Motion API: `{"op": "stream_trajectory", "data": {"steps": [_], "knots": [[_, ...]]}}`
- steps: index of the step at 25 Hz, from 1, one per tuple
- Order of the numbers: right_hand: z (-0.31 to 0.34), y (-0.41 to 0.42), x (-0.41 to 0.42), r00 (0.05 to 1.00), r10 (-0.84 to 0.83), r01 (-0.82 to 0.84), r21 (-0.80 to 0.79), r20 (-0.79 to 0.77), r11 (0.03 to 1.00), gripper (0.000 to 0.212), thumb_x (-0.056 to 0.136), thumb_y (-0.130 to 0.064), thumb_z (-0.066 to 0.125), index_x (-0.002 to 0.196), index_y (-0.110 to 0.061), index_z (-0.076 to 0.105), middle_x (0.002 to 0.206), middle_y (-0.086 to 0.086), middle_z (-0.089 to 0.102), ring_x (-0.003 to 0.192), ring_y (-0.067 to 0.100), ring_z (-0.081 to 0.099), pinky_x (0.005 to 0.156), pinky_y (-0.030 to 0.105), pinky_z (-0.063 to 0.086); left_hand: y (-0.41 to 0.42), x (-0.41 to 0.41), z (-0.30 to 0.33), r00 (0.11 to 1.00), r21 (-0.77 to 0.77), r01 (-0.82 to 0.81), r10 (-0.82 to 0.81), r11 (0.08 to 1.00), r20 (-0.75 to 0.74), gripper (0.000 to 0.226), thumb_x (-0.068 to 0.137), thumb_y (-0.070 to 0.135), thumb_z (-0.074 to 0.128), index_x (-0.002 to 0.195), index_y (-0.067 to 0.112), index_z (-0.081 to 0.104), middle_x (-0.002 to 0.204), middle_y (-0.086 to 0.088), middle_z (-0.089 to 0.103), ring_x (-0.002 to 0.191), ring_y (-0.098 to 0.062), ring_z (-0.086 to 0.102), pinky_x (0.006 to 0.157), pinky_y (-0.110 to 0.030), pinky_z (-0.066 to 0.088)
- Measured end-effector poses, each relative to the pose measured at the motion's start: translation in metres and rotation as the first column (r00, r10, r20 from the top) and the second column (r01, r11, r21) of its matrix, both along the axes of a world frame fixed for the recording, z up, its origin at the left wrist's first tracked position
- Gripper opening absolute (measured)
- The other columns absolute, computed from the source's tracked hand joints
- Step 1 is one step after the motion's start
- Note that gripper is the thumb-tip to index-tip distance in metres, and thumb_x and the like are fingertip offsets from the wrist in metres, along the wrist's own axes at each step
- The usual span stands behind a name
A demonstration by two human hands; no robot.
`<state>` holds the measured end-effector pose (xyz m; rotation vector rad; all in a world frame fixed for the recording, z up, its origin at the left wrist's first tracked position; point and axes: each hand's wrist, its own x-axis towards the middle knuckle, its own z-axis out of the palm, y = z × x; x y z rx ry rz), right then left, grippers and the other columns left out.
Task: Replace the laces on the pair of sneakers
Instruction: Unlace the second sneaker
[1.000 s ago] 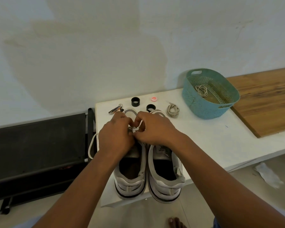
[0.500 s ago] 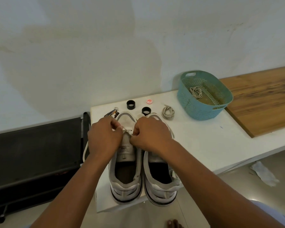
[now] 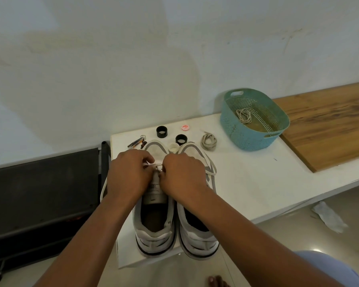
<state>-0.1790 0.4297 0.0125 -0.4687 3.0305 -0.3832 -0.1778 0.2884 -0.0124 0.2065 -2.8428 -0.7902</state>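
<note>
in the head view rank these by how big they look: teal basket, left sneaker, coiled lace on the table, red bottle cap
1. left sneaker, though it sits nearest the camera, so its lead over the basket is unsure
2. teal basket
3. coiled lace
4. red bottle cap

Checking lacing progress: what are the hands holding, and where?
Both the left hand and right hand pinch the white lace over the left sneaker, near its lower eyelets.
</note>
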Motion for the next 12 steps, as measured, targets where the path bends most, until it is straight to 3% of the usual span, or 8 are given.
{"op": "stream_trajectory", "data": {"steps": [4, 8, 10, 12], "knots": [[-0.003, 0.008, -0.014, 0.986, -0.087, 0.099, -0.083, 0.142, 0.992, 0.020, 0.089, -0.033, 0.069, 0.106, -0.021, 0.070, 0.104, 0.004, 0.068, 0.097, 0.029, 0.066, 0.071, 0.030, 0.041, -0.002, -0.002, 0.002, 1.000, 0.009, -0.006, 0.006, 1.000, -0.005, 0.009, 0.088, 0.021, 0.072, 0.084, 0.029, 0.076, 0.092, 0.007, 0.070, 0.084, -0.013, 0.064, 0.071, -0.030, 0.051], [-0.007, 0.013, -0.020, 0.969, -0.114, 0.144, -0.126, 0.218, 0.982, 0.014, 0.085, -0.029, 0.070, 0.097, -0.023, 0.072, 0.098, -0.001, 0.070, 0.090, 0.024, 0.065, 0.064, 0.027, 0.038, -0.015, -0.003, 0.008, 0.963, 0.206, -0.266, 0.271, 0.942, 0.003, 0.014, 0.091, 0.013, 0.062, 0.088, 0.026, 0.065, 0.098, 0.007, 0.066, 0.078, -0.004, 0.054, 0.063, -0.022, 0.033], [-0.008, 0.013, -0.021, 0.966, -0.111, 0.146, -0.137, 0.233, 0.980, 0.013, 0.085, -0.028, 0.071, 0.097, -0.024, 0.072, 0.096, -0.002, 0.070, 0.088, 0.022, 0.064, 0.063, 0.026, 0.038, -0.017, -0.003, 0.009, 0.975, 0.247, -0.219, 0.222, 0.944, 0.018, 0.017, 0.088, 0.011, 0.061, 0.094, 0.027, 0.066, 0.105, 0.008, 0.066, 0.089, -0.009, 0.058, 0.072, -0.028, 0.040], [-0.009, 0.012, -0.024, 0.964, -0.107, 0.145, -0.148, 0.242, 0.978, 0.015, 0.085, -0.030, 0.072, 0.099, -0.025, 0.074, 0.097, -0.002, 0.071, 0.091, 0.021, 0.067, 0.065, 0.027, 0.043, -0.012, -0.001, 0.010, 0.998, 0.271, -0.060, 0.054, 0.961, 0.030, 0.027, 0.084, 0.014, 0.067, 0.104, 0.033, 0.070, 0.114, 0.013, 0.064, 0.106, -0.011, 0.058, 0.086, -0.034, 0.047]]}}
